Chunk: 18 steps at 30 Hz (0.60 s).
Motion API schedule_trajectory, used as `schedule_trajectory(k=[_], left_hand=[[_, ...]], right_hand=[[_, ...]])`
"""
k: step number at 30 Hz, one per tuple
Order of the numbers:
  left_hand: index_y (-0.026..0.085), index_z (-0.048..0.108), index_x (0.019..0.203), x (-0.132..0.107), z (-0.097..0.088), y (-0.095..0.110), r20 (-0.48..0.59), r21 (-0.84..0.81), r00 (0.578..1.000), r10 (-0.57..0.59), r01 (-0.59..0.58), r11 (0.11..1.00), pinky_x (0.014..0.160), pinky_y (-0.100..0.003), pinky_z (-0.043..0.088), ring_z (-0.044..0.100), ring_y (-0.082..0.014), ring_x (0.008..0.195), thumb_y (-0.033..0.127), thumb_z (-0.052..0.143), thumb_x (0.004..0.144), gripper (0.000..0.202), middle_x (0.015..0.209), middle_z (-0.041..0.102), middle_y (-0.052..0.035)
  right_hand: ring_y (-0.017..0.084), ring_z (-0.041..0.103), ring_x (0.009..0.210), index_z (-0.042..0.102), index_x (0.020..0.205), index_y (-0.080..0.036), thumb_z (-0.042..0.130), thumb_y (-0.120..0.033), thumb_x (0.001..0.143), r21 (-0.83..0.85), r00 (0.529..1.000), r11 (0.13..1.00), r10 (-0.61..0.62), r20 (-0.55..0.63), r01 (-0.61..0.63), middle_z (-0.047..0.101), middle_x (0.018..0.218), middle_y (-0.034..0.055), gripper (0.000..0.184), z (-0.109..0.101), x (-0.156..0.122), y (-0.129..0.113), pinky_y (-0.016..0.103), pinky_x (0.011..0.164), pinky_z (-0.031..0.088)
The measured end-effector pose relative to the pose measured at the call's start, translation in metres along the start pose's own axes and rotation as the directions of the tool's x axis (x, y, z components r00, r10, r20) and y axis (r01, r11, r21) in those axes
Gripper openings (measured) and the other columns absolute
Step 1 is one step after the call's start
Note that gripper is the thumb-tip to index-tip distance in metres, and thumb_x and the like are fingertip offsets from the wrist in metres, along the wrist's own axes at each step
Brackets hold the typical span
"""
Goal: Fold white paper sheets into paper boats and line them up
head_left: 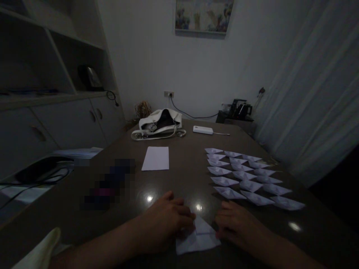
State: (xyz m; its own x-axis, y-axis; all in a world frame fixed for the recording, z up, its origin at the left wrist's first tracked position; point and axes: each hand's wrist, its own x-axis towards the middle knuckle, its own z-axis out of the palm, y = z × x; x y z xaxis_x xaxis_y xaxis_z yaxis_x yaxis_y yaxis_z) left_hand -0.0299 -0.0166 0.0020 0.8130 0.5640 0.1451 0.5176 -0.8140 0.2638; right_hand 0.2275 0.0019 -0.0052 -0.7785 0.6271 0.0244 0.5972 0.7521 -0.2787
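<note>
A partly folded white sheet of paper (200, 243) lies on the table in front of me, with a pointed top and a wider strip along its lower edge. My left hand (168, 222) rests over its left side, fingers bent and pressed onto the fold. At the right corner of the paper, my right hand (234, 224) has its fingers curled together and gripping the edge. Right of centre, several white folded paper boats (228, 192) stand in three columns, the nearest just beyond my right hand.
A stack of white paper (156, 158) lies mid-table, left of centre. Behind it are a white handbag (159, 125) and a white power bank (202, 130) with a short cable. A blurred dark item (110, 185) lies at left. Shelves, cabinets and a curtain flank the brown table (185, 175).
</note>
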Motion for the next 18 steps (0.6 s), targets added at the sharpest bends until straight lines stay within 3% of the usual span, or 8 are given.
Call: schedule_trajectory(k=[4,7,11,13,15,18], left_hand=[[0.025,0.060,0.097,-0.004,0.001,0.001,0.008,-0.017,1.000,0.009,-0.009,1.000,0.083,-0.035,0.032,0.059,-0.0186,0.097,0.015,0.058,0.082,0.018,0.113,0.066,0.0019],[0.025,0.058,0.105,-0.006,0.002,0.000,0.016,0.015,0.999,0.029,-0.029,0.999,0.086,-0.037,0.033,0.057,-0.0201,0.101,0.017,0.060,0.077,0.029,0.121,0.063,0.0005],[0.022,0.054,0.117,-0.001,0.002,-0.006,-0.002,0.072,1.000,-0.030,0.030,0.997,0.088,-0.038,0.035,0.055,-0.0228,0.105,0.016,0.056,0.080,0.037,0.129,0.058,-0.0048],[0.022,0.053,0.120,0.001,0.002,-0.011,-0.019,0.060,0.997,-0.069,0.070,0.996,0.088,-0.038,0.037,0.055,-0.0232,0.106,0.017,0.053,0.084,0.036,0.132,0.056,-0.0055],[0.022,0.053,0.120,0.003,0.001,-0.015,-0.020,0.013,0.996,-0.087,0.087,0.996,0.088,-0.040,0.038,0.054,-0.0248,0.108,0.028,0.056,0.086,0.035,0.133,0.056,-0.0063],[0.023,0.052,0.123,0.004,0.001,-0.017,-0.013,-0.081,0.995,-0.097,0.096,0.992,0.091,-0.043,0.039,0.053,-0.0278,0.111,0.044,0.067,0.079,0.051,0.132,0.056,-0.0076]], right_hand=[[0.015,0.058,0.077,0.062,0.073,-0.018,0.068,-0.009,0.078,0.088,0.999,0.995,0.039,-0.009,-0.038,0.064,0.078,-0.0009,0.012,-0.008,-0.005,-0.006,0.025,0.066,0.042],[0.015,0.061,0.086,0.065,0.089,-0.020,0.068,-0.010,0.078,0.182,0.998,0.983,0.046,-0.050,-0.036,0.065,0.092,0.0012,0.015,-0.013,-0.003,-0.014,0.024,0.071,0.047],[0.020,0.057,0.109,0.057,0.123,-0.022,0.074,-0.017,0.074,0.171,0.998,0.985,0.031,-0.055,-0.021,0.060,0.123,0.0064,0.052,-0.015,0.010,-0.023,0.030,0.093,0.045],[0.023,0.055,0.112,0.057,0.123,-0.019,0.076,-0.019,0.073,0.140,0.999,0.990,0.027,-0.025,-0.024,0.060,0.125,0.0086,0.053,-0.013,0.020,-0.025,0.034,0.097,0.044],[0.025,0.055,0.113,0.059,0.120,-0.018,0.077,-0.019,0.071,0.112,1.000,0.993,0.029,0.008,-0.029,0.059,0.125,0.0103,0.052,-0.012,0.029,-0.024,0.037,0.097,0.044],[0.024,0.058,0.107,0.059,0.120,-0.018,0.077,-0.019,0.071,0.130,0.999,0.991,0.009,0.035,-0.014,0.063,0.118,0.0088,0.052,-0.011,0.035,-0.019,0.036,0.093,0.046]])
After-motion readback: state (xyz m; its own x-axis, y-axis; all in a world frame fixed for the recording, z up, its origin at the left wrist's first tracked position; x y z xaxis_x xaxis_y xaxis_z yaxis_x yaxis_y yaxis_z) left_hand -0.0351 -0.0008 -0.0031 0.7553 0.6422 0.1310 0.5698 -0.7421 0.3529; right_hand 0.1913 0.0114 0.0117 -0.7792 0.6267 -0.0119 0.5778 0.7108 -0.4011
